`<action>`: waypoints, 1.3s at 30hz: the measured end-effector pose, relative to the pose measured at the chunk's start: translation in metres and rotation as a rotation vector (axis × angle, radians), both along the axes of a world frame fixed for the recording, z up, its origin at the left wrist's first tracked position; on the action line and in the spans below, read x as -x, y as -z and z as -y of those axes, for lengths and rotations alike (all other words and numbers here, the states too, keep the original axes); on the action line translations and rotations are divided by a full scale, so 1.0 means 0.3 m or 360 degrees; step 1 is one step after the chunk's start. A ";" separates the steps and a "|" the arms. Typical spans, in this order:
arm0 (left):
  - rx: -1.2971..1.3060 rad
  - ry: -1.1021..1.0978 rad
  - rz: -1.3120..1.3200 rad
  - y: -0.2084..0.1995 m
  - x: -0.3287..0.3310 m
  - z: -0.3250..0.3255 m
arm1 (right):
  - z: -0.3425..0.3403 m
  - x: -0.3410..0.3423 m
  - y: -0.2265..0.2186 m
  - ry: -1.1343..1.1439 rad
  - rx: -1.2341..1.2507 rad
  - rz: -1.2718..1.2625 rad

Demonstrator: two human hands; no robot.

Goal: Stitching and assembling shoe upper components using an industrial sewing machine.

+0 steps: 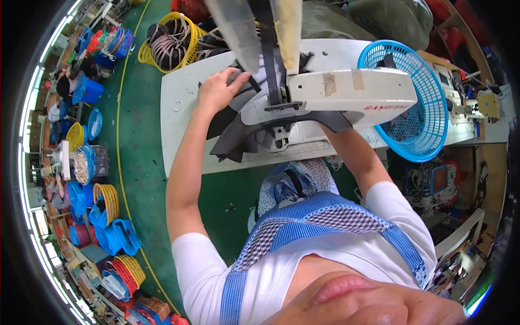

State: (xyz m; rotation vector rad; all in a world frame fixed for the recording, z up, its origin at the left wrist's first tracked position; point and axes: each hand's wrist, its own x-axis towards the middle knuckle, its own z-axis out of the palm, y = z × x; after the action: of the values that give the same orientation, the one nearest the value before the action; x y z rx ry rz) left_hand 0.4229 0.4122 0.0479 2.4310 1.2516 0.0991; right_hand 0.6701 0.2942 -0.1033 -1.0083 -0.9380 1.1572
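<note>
A white sewing machine [352, 89] stands on a pale work table [181, 114], and a black strap [266, 54] runs down from above to its working end. Dark grey and black fabric pieces [238, 127] lie bunched around that end and drape over the table's near side. My left hand [216, 92] is at the left side of the machine, thumb and fingers closed on the edge of the dark fabric. My right forearm [352, 149] reaches up under the machine's arm. There the right hand is hidden behind the machine and a dark fabric flap [330, 120].
A blue plastic basket [439, 108] with dark pieces inside stands at the table's right end. Beyond the table are a yellow basket [192, 40] of bundled dark pieces and a large olive-green bundle [387, 21]. Baskets and bins line the left, past a yellow floor line [120, 162].
</note>
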 end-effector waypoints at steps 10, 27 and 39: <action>-0.0071 0.0185 0.0646 0.175 -0.007 0.040 | 0.193 0.062 0.076 0.0125 0.0662 0.1525; -0.0153 -0.1208 0.1634 0.083 0.322 0.322 | 0.603 -1.195 -0.001 0.1104 0.1191 0.1462; 0.1722 -0.0186 0.0834 0.181 -0.778 1.130 | 0.513 -1.383 -0.001 0.0882 0.0227 0.0446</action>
State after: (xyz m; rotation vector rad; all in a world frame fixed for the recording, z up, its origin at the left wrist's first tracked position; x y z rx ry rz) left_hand 0.6562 0.0732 -0.0065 1.2848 0.8518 0.0594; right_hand 1.0849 0.1403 -0.1029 -1.4615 -0.7262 0.6316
